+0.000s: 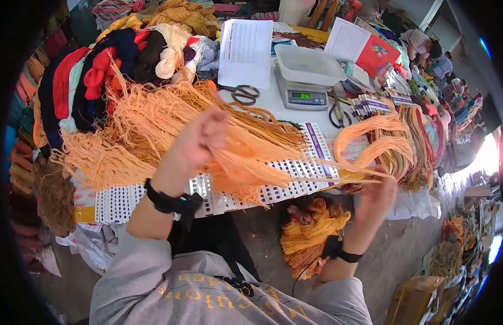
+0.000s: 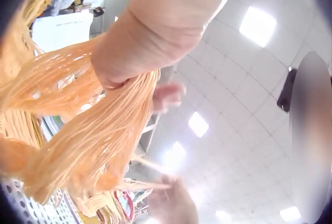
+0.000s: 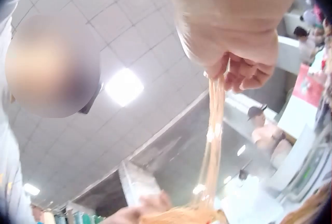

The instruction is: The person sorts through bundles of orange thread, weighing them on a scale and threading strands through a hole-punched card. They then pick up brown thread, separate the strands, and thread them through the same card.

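My left hand (image 1: 200,141) grips a bundle of peach-orange yarn (image 1: 246,160), which fans out loosely below the fist in the left wrist view. Off to the right, my right hand (image 1: 378,195) pinches a thin group of yarn strands (image 3: 213,125) between thumb and fingers. These strands stretch nearly taut between the two hands. Under and left of the left hand lies a large heap of peach yarn (image 1: 154,119) on the table. Two looped peach skeins (image 1: 384,142) rest near the right hand.
Punched colour cards (image 1: 119,205) line the table's front edge. A digital scale (image 1: 300,95) with a clear tray stands behind, between black scissors (image 1: 244,95) and a second pair (image 1: 338,114). Coloured skeins (image 1: 62,81) pile up at left. Orange yarn (image 1: 314,230) sits below the table edge.
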A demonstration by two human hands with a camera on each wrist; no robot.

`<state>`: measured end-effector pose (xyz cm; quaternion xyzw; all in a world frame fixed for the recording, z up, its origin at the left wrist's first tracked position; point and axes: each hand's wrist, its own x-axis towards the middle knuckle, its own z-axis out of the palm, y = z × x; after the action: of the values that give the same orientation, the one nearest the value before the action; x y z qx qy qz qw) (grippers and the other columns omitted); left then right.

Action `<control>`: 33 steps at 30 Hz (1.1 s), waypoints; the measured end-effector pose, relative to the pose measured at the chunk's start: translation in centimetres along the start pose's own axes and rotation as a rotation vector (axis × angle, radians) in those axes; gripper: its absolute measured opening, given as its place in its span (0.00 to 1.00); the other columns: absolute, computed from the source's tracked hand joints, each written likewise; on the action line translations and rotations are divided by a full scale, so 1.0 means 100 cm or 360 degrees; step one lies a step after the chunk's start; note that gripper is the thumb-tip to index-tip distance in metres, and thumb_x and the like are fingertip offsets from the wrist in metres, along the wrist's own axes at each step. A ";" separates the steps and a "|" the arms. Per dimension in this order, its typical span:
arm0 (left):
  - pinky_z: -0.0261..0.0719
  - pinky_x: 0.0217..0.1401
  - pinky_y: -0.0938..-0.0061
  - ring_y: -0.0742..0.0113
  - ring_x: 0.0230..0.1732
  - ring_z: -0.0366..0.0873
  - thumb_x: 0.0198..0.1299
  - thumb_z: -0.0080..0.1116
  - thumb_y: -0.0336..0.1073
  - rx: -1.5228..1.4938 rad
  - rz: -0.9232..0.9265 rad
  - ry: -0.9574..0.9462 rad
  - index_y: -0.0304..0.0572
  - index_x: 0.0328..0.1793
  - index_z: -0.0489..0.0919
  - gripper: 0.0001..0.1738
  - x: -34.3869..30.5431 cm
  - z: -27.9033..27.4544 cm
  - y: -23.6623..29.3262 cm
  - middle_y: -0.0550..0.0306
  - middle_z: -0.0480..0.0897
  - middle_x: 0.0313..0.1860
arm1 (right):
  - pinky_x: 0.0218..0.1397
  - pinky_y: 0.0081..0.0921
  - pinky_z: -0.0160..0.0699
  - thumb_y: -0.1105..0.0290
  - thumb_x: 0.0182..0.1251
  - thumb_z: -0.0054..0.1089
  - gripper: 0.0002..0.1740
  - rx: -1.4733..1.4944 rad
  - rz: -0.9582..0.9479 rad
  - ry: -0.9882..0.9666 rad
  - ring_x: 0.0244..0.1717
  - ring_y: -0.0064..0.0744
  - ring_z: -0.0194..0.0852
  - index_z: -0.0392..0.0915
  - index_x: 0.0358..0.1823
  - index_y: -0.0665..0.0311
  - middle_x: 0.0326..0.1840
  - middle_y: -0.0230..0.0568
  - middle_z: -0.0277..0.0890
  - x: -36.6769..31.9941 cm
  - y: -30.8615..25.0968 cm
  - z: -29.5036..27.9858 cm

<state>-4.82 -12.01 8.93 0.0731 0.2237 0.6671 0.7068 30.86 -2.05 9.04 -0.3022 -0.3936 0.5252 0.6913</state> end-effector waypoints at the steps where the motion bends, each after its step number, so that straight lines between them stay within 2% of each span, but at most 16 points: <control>1: 0.53 0.15 0.85 0.82 0.12 0.53 0.68 0.45 0.42 -0.0033 0.0105 0.0011 0.38 0.35 0.74 0.15 -0.002 -0.015 0.024 0.72 0.60 0.13 | 0.47 0.29 0.71 0.67 0.70 0.48 0.08 0.0397 0.0179 0.0138 0.41 0.30 0.69 0.71 0.43 0.64 0.41 0.36 0.72 0.009 -0.016 -0.016; 3: 0.52 0.15 0.86 0.81 0.12 0.52 0.68 0.44 0.38 -0.0074 0.0243 0.0019 0.38 0.35 0.73 0.12 -0.010 -0.049 0.072 0.72 0.59 0.13 | 0.47 0.32 0.70 0.68 0.72 0.44 0.07 0.1220 0.0285 0.0053 0.41 0.31 0.68 0.69 0.43 0.63 0.39 0.36 0.71 0.038 -0.026 -0.084; 5: 0.51 0.15 0.86 0.81 0.11 0.51 0.69 0.41 0.36 -0.0011 0.0392 0.0103 0.37 0.36 0.72 0.12 -0.023 -0.086 0.123 0.72 0.58 0.13 | 0.47 0.27 0.69 0.69 0.73 0.43 0.07 0.1303 0.0443 -0.0374 0.39 0.29 0.67 0.67 0.44 0.64 0.37 0.35 0.69 0.053 -0.036 -0.158; 8: 0.49 0.13 0.84 0.81 0.10 0.50 0.69 0.39 0.34 -0.0079 0.0741 0.0497 0.34 0.43 0.75 0.13 -0.052 -0.105 0.177 0.73 0.57 0.11 | 0.38 0.21 0.68 0.66 0.72 0.47 0.08 0.0812 0.0361 -0.0328 0.32 0.24 0.63 0.67 0.40 0.63 0.31 0.31 0.66 0.080 -0.042 -0.280; 11: 0.49 0.16 0.84 0.80 0.10 0.50 0.70 0.36 0.38 -0.0081 0.0960 0.0528 0.34 0.49 0.74 0.17 -0.080 -0.152 0.249 0.72 0.57 0.12 | 0.29 0.16 0.63 0.62 0.71 0.50 0.11 0.0295 0.0070 0.0598 0.24 0.21 0.58 0.67 0.36 0.61 0.24 0.27 0.61 0.091 -0.071 -0.395; 14: 0.49 0.19 0.83 0.80 0.12 0.49 0.70 0.37 0.40 0.0184 0.1279 0.0321 0.32 0.55 0.72 0.20 -0.088 -0.156 0.271 0.71 0.58 0.14 | 0.24 0.15 0.59 0.62 0.70 0.52 0.11 -0.0061 -0.0369 0.0616 0.21 0.19 0.55 0.68 0.32 0.60 0.22 0.25 0.58 0.101 -0.105 -0.465; 16: 0.49 0.19 0.83 0.80 0.12 0.49 0.71 0.36 0.41 0.0386 0.1465 0.0155 0.32 0.58 0.70 0.21 -0.086 -0.128 0.266 0.70 0.58 0.14 | 0.24 0.14 0.57 0.63 0.70 0.52 0.10 -0.0337 -0.0385 0.0889 0.21 0.17 0.55 0.72 0.35 0.61 0.22 0.25 0.60 0.110 -0.119 -0.446; 17: 0.50 0.19 0.84 0.80 0.13 0.49 0.71 0.38 0.40 0.0385 0.1334 -0.0037 0.33 0.62 0.68 0.22 -0.081 -0.104 0.251 0.70 0.59 0.16 | 0.24 0.14 0.57 0.64 0.70 0.52 0.09 -0.0474 -0.0394 0.1023 0.21 0.17 0.55 0.73 0.36 0.62 0.23 0.24 0.60 0.115 -0.126 -0.410; 19: 0.52 0.20 0.85 0.81 0.14 0.51 0.70 0.41 0.39 0.0543 0.1175 -0.0186 0.34 0.64 0.66 0.22 -0.060 -0.041 0.195 0.70 0.59 0.18 | 0.23 0.13 0.56 0.65 0.70 0.52 0.10 -0.0591 -0.0468 0.0767 0.22 0.14 0.56 0.78 0.42 0.64 0.24 0.24 0.64 0.116 -0.119 -0.320; 23: 0.65 0.19 0.87 0.80 0.21 0.64 0.69 0.47 0.42 0.0555 0.0798 0.0026 0.40 0.60 0.71 0.19 0.009 0.017 0.085 0.69 0.71 0.24 | 0.32 0.14 0.66 0.65 0.69 0.53 0.13 -0.1416 -0.0349 0.0272 0.31 0.16 0.67 0.79 0.47 0.65 0.33 0.28 0.73 0.128 -0.030 -0.239; 24: 0.74 0.25 0.85 0.78 0.25 0.72 0.67 0.49 0.43 0.0612 0.0688 0.0019 0.40 0.58 0.72 0.19 0.035 0.005 0.064 0.66 0.77 0.30 | 0.38 0.18 0.71 0.67 0.68 0.53 0.12 -0.1711 -0.0619 -0.0171 0.36 0.22 0.71 0.78 0.47 0.66 0.37 0.29 0.77 0.127 -0.004 -0.212; 25: 0.77 0.28 0.84 0.76 0.29 0.76 0.66 0.50 0.42 0.0599 0.0649 0.0104 0.40 0.55 0.74 0.17 0.050 0.020 0.024 0.62 0.81 0.36 | 0.41 0.21 0.72 0.69 0.67 0.53 0.11 -0.1724 -0.0606 -0.0401 0.37 0.24 0.73 0.78 0.47 0.66 0.38 0.31 0.78 0.108 0.014 -0.163; 26: 0.77 0.27 0.85 0.76 0.30 0.77 0.65 0.52 0.40 0.0581 0.0318 -0.0125 0.38 0.52 0.76 0.15 0.068 0.015 0.001 0.60 0.81 0.38 | 0.39 0.21 0.72 0.71 0.66 0.53 0.10 -0.1798 -0.0295 -0.0487 0.34 0.24 0.73 0.78 0.46 0.63 0.36 0.34 0.79 0.091 0.026 -0.117; 28: 0.79 0.31 0.83 0.76 0.36 0.79 0.63 0.54 0.41 0.0117 -0.0174 0.0131 0.39 0.50 0.77 0.15 0.098 0.018 -0.054 0.59 0.82 0.43 | 0.32 0.23 0.72 0.70 0.65 0.55 0.09 -0.1605 -0.0144 -0.0708 0.27 0.25 0.73 0.74 0.43 0.65 0.29 0.38 0.77 0.088 0.089 -0.096; 30: 0.81 0.37 0.76 0.69 0.43 0.81 0.64 0.52 0.42 0.0347 -0.0416 -0.0003 0.39 0.51 0.76 0.16 0.127 0.006 -0.098 0.55 0.80 0.47 | 0.28 0.22 0.71 0.68 0.64 0.57 0.10 -0.1294 0.0150 -0.0889 0.23 0.23 0.72 0.73 0.42 0.67 0.25 0.38 0.77 0.083 0.134 -0.071; 33: 0.82 0.44 0.66 0.55 0.49 0.80 0.66 0.49 0.46 0.0365 -0.0646 0.0229 0.37 0.57 0.71 0.22 0.167 -0.021 -0.150 0.48 0.75 0.55 | 0.24 0.20 0.67 0.67 0.64 0.59 0.12 -0.1298 0.0278 -0.1002 0.20 0.20 0.69 0.74 0.41 0.69 0.22 0.36 0.75 0.086 0.178 -0.061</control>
<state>8.12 2.34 -2.63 0.0587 0.3579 0.4852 0.7956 28.67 10.98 -6.87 -0.4061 -0.7284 0.4502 0.3191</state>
